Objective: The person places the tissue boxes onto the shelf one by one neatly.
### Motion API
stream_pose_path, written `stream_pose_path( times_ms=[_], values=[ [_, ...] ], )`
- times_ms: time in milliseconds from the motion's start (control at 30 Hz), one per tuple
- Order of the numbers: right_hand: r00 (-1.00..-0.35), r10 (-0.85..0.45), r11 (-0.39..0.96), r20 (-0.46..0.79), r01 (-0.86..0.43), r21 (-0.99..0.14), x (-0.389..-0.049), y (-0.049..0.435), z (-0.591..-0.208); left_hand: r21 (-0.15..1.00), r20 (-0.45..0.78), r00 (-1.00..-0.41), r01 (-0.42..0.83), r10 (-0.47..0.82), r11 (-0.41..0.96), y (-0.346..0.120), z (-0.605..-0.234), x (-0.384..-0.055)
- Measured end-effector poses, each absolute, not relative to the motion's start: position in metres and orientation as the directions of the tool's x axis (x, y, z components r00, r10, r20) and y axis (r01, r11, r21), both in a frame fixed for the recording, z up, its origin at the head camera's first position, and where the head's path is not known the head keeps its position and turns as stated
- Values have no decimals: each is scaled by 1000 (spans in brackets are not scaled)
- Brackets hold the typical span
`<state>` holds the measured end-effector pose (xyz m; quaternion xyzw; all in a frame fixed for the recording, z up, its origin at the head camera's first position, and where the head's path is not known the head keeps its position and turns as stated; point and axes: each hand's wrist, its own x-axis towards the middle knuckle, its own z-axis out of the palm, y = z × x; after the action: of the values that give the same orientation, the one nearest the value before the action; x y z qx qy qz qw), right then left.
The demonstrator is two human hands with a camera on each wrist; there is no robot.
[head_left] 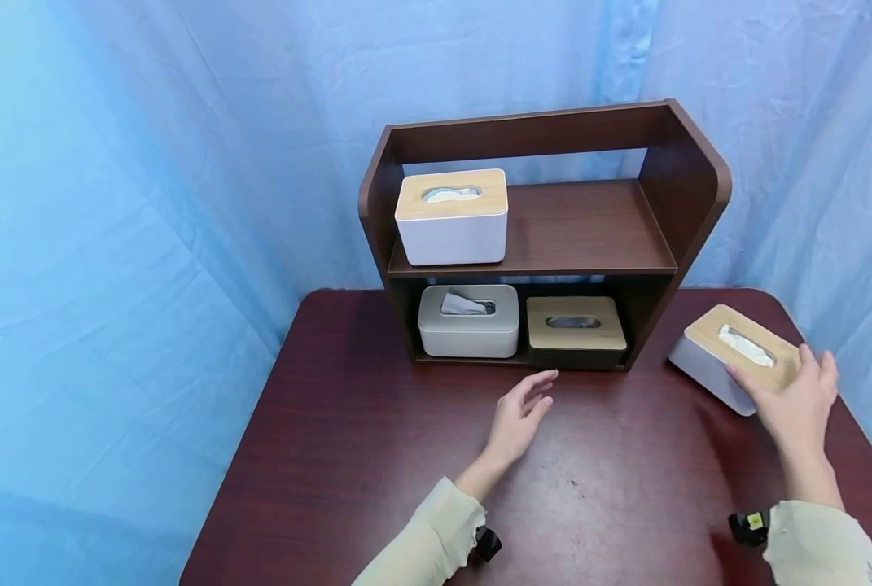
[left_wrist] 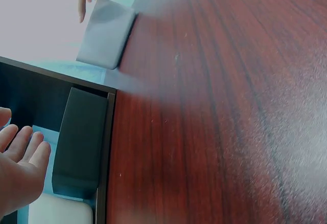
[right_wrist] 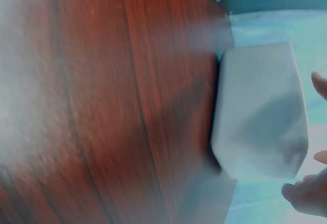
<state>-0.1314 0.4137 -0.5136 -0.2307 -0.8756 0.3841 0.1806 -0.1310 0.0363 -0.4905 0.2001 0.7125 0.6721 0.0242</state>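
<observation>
On the right of the table stands a white tissue box with a wooden lid, turned at an angle. Over its right end my right hand hovers, thumb and fingers spread apart. The right wrist view shows the box's white side, with the fingertips just beyond its edge. My left hand is held in front of the shelf, fingers loosely extended and holding nothing. Nearest to it is a black tissue box with a wooden lid, in the lower compartment.
A dark brown two-level shelf stands at the back of the table. Its upper level carries another white, wooden-lidded tissue box at the left. A grey tissue box sits below, left of the black one. Blue curtains hang behind.
</observation>
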Motion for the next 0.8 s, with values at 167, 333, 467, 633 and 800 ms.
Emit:
stream_pose_path(
  times_ms=[167, 333, 467, 633, 800],
  values=[
    [-886, 459, 614, 67, 262, -745, -133, 432, -519, 957, 246, -912, 282, 329, 66, 49, -513, -136],
    [-909, 414, 632, 33, 261, -730, -134, 439, -522, 956, 222, -896, 278, 383, 96, 63, -521, -140],
    [-910, 413, 645, 31, 268, -716, -132, 444, -520, 962, 192, -885, 256, 424, 99, 81, -518, -145],
    [-916, 399, 662, 51, 249, -707, -126, 449, -521, 970, 151, -877, 219, 455, 101, 109, -511, -154],
    [-925, 369, 680, 90, 203, -704, -123, 445, -523, 970, 117, -877, 202, 466, 137, 134, -506, -164]
  ],
)
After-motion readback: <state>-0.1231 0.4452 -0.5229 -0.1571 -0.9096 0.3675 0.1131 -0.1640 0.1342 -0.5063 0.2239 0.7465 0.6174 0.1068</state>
